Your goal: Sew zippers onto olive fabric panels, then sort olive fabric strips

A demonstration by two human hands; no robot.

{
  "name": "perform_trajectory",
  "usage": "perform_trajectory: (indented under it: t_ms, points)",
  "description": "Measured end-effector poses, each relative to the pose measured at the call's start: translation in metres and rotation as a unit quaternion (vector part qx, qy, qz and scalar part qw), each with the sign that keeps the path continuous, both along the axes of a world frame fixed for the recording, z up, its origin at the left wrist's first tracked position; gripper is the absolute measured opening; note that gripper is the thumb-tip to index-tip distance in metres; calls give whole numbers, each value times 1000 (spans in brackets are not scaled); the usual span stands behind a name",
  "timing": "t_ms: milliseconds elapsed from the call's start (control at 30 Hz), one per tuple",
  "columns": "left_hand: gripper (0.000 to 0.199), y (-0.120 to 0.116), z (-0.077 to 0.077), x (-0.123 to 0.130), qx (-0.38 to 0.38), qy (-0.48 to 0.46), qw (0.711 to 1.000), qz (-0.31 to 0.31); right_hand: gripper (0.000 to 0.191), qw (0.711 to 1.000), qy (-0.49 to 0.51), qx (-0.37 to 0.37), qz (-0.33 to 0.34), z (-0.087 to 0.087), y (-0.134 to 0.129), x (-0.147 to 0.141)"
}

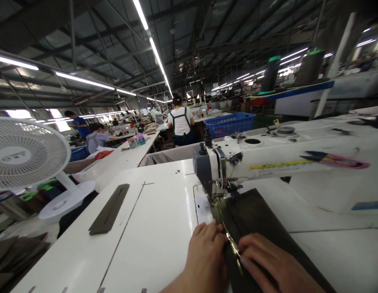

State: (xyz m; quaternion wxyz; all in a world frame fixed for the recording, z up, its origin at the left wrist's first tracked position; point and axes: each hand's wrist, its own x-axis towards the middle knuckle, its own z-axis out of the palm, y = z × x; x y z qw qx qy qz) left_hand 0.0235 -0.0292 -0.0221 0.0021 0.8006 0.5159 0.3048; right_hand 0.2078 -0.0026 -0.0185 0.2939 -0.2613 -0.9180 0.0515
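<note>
Dark olive fabric (258, 219) lies on the white table under the head of a sewing machine (211, 171). A gold-coloured zipper (227, 228) runs along the fabric from near the needle area toward me. My left hand (207, 252) presses on the fabric's left edge, its fingers bent and close together beside the zipper. My right hand (268, 260) is on the right of the zipper, slightly blurred, with its thumb and fingers closed at the zipper's near part. The fingertips of both hands are partly hidden.
A stack of olive fabric strips (109, 209) lies left on the table (152, 228). A white fan (30, 154) stands beyond it. Pink-handled snips (338, 159) rest on the machine arm. Behind are a blue basket (228, 124) and a seated person (181, 122) in white.
</note>
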Motion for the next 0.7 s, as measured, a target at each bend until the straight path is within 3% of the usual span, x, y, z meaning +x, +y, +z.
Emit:
perform_trajectory:
  t_ms: [133,233,500,700]
  points:
    - [18,2,-5,0,65,7,998,-23,35,988,-31,150,-19,-4,19,-7]
    - [14,6,-13,-2,99,30,994,-33,38,976,-63,210,-11,-12,24,-10]
    - [13,17,-10,-10,125,36,990,-54,38,970,-70,229,-27,-7,26,-11]
    - [19,30,-24,-19,136,82,986,-59,37,970,-68,235,-16,-6,38,-18]
